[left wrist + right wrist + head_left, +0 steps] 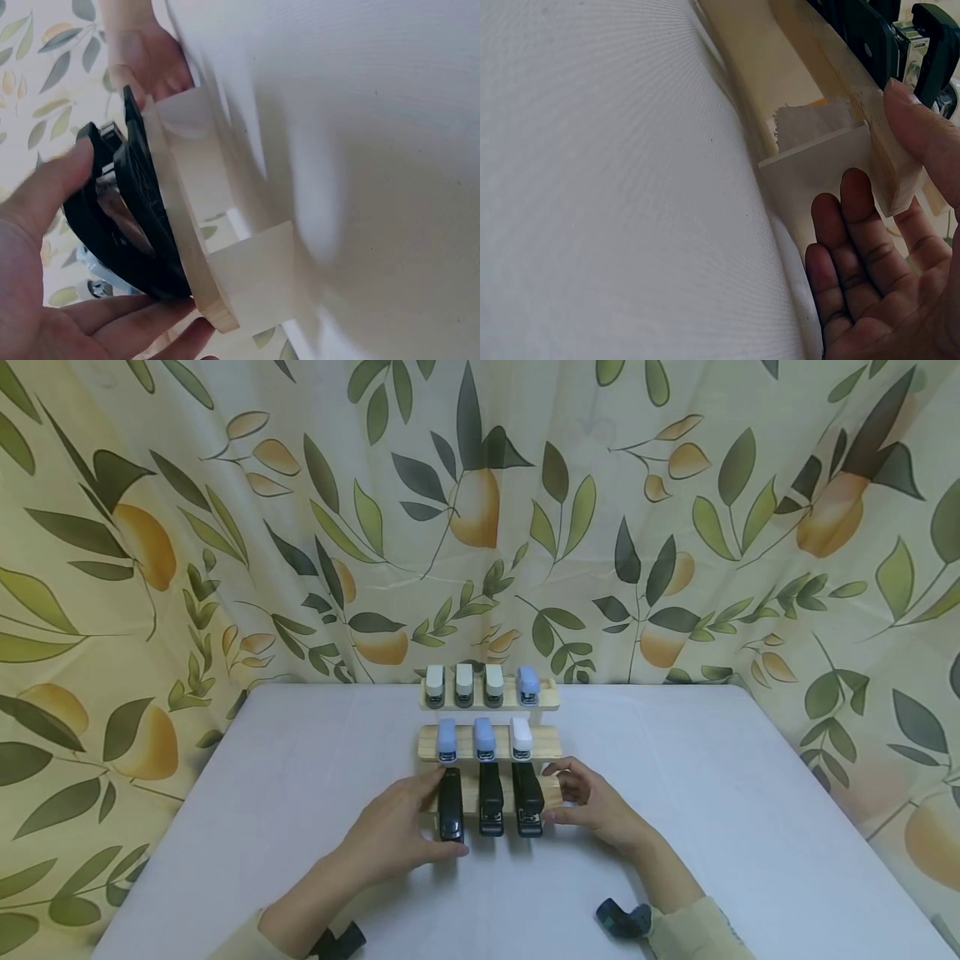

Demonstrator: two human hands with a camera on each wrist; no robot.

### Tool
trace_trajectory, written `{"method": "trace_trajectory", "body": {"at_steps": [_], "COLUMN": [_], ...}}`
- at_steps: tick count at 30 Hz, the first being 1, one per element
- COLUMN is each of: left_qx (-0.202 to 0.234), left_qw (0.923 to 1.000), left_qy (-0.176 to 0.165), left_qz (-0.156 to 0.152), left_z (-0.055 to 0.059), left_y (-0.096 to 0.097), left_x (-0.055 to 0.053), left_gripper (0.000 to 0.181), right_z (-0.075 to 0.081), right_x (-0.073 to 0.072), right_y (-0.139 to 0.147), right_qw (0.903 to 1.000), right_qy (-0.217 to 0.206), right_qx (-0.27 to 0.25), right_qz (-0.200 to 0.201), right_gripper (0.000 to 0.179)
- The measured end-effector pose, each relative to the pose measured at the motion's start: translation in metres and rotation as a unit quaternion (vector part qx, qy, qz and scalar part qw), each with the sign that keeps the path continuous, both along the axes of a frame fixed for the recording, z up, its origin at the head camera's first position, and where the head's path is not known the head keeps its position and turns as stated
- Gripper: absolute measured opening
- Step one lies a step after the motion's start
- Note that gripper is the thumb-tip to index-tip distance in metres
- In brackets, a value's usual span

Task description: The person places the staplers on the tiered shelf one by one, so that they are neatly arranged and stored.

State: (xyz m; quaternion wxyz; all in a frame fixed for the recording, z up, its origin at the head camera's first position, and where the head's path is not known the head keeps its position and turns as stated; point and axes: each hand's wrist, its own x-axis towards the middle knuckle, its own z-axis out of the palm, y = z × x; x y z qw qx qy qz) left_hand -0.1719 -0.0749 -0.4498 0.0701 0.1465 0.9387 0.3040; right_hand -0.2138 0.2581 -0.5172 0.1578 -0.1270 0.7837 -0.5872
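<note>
Three black staplers lie side by side on the front wooden shelf point(551, 792). My left hand point(386, 833) holds the leftmost black stapler point(451, 806) end to end. In the left wrist view its thumb is on one end of that stapler point(97, 232), and the fingers are at the other end beside the board. The middle black stapler point(491, 800) and the right black stapler point(528, 797) stand apart from that hand. My right hand point(600, 810) grips the shelf's right end, thumb on the board edge point(894, 161) and fingers behind and below.
Behind, the middle shelf point(427, 743) carries two blue mini staplers point(483, 737) and a white one point(521, 737). The back shelf point(551, 695) bears three pale staplers point(464, 683) and a blue one point(528, 684). A leaf-patterned curtain point(480, 593) hangs behind the white table point(315, 735).
</note>
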Motion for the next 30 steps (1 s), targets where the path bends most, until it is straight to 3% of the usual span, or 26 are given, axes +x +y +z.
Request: {"method": "trace_trajectory", "body": {"at_steps": [15, 30], "left_qx": [0.006, 0.011], "left_qw": [0.9993, 0.9985], "left_qy": [0.028, 0.049], "left_qz": [0.025, 0.019], "left_z": [-0.0026, -0.0035], "left_y": [0.0051, 0.0065], "left_x": [-0.0012, -0.0028], "left_gripper": [0.096, 0.099], "right_z": [0.0002, 0.0006], "right_x": [-0.0001, 0.0002], "right_y": [0.0005, 0.0000], "right_qw": [1.0000, 0.9999], "right_qy": [0.003, 0.004], "right_qx": [-0.005, 0.011], "right_qz": [0.001, -0.003], "right_gripper": [0.062, 0.065]}}
